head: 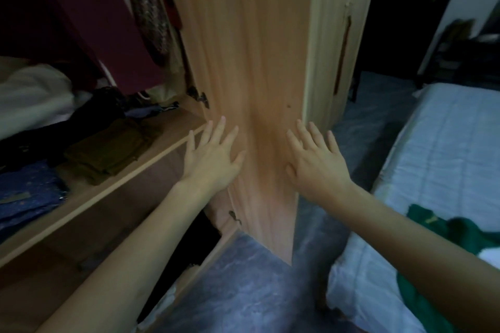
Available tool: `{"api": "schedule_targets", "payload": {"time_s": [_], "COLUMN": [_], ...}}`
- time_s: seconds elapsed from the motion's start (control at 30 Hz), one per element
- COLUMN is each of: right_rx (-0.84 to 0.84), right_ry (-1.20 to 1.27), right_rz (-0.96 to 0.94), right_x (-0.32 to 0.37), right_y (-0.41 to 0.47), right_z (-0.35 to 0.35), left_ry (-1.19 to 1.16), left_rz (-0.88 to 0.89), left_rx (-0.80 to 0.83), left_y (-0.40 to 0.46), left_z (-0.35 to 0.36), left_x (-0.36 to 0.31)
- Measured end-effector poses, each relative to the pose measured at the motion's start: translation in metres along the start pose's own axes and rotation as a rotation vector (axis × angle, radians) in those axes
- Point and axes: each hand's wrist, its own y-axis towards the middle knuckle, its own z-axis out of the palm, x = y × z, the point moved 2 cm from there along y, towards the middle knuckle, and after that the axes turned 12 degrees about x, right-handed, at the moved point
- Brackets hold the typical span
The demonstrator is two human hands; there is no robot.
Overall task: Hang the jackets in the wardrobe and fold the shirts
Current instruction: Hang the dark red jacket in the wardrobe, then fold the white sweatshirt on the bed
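Wood-grained and pale, the open wardrobe door [251,84] is standing edge-on in the middle of the room, and both hands are lying flat against it. The left hand [213,157] is spreading its straight fingers on the door's inner face close to the hinge side, grasping nothing. The right hand [316,162] is resting with fingers just as straight nearer the door's outer edge, also released and holding nothing. Both bare forearms are reaching in from below.

Just left of the left hand, a wardrobe shelf [113,197] is carrying folded clothes: an olive folded garment [108,154] near the front, a blue patterned one [27,197] beside it at the far left, dark pieces behind them, and a pale bundle [32,94] further back. Above the shelf, a maroon garment [89,16] and a patterned one [148,8] are hanging inside the wardrobe. Two dark metal hinges are showing where the door meets the frame.

To the right of the door, a second, closed door with a long dark handle [342,54] is facing the room. A bed [433,170] with light blue bedding is lying well to the right, and a green garment [443,235] is sitting crumpled on it beside the right forearm. Grey marbled flooring [243,292] is showing between wardrobe and bed.
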Motion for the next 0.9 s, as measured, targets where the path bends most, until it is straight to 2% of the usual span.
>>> {"api": "schedule_targets", "payload": {"time_s": [0.43, 0.9], "right_rx": [0.024, 0.116], "right_ry": [0.068, 0.067], "right_rz": [0.432, 0.907], "right_x": [-0.094, -0.129], "right_y": [-0.117, -0.299], "right_z": [0.013, 0.048], "left_ry": [0.037, 0.067], "left_rz": [0.42, 0.88], "left_rx": [0.037, 0.192], "left_y": [-0.008, -0.077], "left_z": [0.014, 0.073], "left_x": [-0.141, -0.263]}}
